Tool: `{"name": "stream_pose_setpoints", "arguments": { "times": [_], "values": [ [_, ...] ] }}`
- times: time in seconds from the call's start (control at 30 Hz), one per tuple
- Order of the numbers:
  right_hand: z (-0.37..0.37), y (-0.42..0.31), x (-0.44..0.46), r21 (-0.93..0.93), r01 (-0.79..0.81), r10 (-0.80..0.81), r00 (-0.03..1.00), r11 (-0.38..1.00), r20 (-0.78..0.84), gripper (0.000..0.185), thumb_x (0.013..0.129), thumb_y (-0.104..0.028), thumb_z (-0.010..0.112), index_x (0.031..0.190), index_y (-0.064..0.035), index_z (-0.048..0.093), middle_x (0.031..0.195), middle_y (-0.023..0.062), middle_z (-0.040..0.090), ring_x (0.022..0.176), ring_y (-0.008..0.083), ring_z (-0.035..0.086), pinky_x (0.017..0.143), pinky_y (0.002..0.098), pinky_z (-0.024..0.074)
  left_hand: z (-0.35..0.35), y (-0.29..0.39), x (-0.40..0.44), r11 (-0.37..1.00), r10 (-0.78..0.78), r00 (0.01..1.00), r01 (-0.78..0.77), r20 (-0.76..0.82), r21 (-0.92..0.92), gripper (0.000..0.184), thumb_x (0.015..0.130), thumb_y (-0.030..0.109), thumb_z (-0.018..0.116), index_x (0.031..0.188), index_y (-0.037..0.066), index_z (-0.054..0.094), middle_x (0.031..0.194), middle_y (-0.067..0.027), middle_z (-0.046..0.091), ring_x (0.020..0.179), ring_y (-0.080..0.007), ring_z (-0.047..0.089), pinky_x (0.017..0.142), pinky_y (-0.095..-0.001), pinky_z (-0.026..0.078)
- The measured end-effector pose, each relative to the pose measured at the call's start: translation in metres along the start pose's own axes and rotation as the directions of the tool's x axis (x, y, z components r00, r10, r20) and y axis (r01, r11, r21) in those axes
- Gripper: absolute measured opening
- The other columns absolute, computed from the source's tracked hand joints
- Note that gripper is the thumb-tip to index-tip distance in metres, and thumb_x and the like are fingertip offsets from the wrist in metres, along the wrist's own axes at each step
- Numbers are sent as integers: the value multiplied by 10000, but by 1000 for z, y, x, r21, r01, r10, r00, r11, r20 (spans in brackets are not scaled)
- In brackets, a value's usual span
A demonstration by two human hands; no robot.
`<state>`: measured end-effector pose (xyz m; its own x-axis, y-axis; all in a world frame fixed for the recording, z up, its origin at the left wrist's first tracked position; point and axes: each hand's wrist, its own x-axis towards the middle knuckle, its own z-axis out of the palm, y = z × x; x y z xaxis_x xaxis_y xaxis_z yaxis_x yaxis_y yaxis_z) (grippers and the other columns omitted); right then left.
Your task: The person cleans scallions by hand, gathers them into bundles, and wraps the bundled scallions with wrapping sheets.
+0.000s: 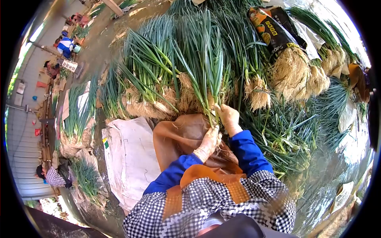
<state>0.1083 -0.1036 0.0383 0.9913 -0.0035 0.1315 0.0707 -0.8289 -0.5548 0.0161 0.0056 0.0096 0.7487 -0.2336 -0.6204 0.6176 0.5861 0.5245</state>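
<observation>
Above my lap, my left hand is closed round the lower stalks of a few green onions, close to their root end. Just ahead of it and to the right, my right hand closes on the same stalks a bit higher up. The long green leaves point away from me. Under my hands a brown apron covers my knees. Bundles of green onions with pale, stringy roots lie right in front, their roots towards me.
A black printed bag lies over onions at the upper right. Loose leaves are heaped to my right. A white sack is spread on the left, beside more bundles. Several other people sit along the far left.
</observation>
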Motion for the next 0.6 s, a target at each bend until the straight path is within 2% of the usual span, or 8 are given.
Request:
{"name": "stream_pose_setpoints", "arguments": {
  "times": [0.07, 0.13, 0.2, 0.3, 0.33, 0.37, 0.5, 0.6],
  "values": [
    [-5, 8, -30, 249, 64, -72, 997, 966, 21, 385, 873, -347, 548, 622, -55, 530, 507, 99, 496, 435, 187, 461, 438, 329, 378, 10, -3, 1, 992, -12, 998, 4, -68, -125, 168, 912, 270, 495, 1009, 144, 549, 770, 11, 567, 605, -119, 526, 513, -220, 429],
    [-74, -10, -62, 577, -364, 160, 914, 731, 373, 333, 872, -301, 557, 665, -40, 574, 529, 37, 521, 487, 94, 414, 462, 282, 368, 24, 15, 1, 956, -117, 965, 46, -234, -288, 142, 932, 279, 454, 933, 152, 519, 642, 24, 475, 461, -94, 420, 390, -187, 333],
    [-110, 32, -86, 515, -428, 264, 894, 743, 361, 316, 867, -329, 564, 791, -35, 651, 612, 16, 595, 551, 88, 483, 528, 297, 418, -5, 11, 13, 922, 32, 969, 66, 247, -382, 139, 943, 271, 436, 905, 156, 506, 631, 26, 440, 443, -81, 378, 374, -185, 304],
    [-152, 119, -94, 263, -562, 474, 816, 784, 330, 313, 854, -346, 569, 800, -51, 657, 641, 64, 629, 569, 125, 564, 556, 307, 456, 13, 18, 3, 962, 19, 994, 11, 109, -274, 134, 945, 262, 435, 933, 156, 516, 630, 20, 443, 448, -74, 382, 376, -181, 313],
    [-160, 134, -95, -207, -419, 467, 799, 884, 379, 328, 843, -379, 566, 842, -64, 656, 705, 105, 642, 641, 210, 604, 596, 337, 479, 19, 16, 1, 980, 15, 1000, -12, 12, -198, 135, 945, 263, 435, 938, 155, 517, 626, 20, 439, 451, -74, 387, 376, -179, 317],
    [-162, 142, -95, -613, -154, 485, 767, 775, 420, 352, 832, -412, 562, 883, -77, 656, 768, 146, 655, 712, 295, 644, 637, 367, 501, 22, 17, -1, 981, 20, 999, -13, 32, -193, 138, 941, 245, 446, 962, 132, 523, 678, 2, 510, 466, -78, 405, 395, -180, 341],
    [-96, 52, -41, 218, -222, 132, 923, 950, 360, 359, 883, -419, 498, 917, -90, 637, 761, 102, 654, 656, 244, 620, 595, 351, 479, 31, 31, -17, 984, -62, 983, 89, 173, -155, 154, 912, 139, 472, 1042, 95, 542, 851, -34, 600, 574, -74, 488, 481, -175, 402],
    [-42, 45, 27, 329, -270, 202, 953, 905, 226, 356, 893, -382, 489, 967, -67, 636, 716, 82, 648, 612, 200, 607, 605, 313, 485, 39, 77, -35, 920, 131, 803, 120, 582, -373, 272, 906, 86, 468, 1174, 41, 482, 859, -50, 551, 615, -94, 516, 503, -182, 438]
  ]
}}
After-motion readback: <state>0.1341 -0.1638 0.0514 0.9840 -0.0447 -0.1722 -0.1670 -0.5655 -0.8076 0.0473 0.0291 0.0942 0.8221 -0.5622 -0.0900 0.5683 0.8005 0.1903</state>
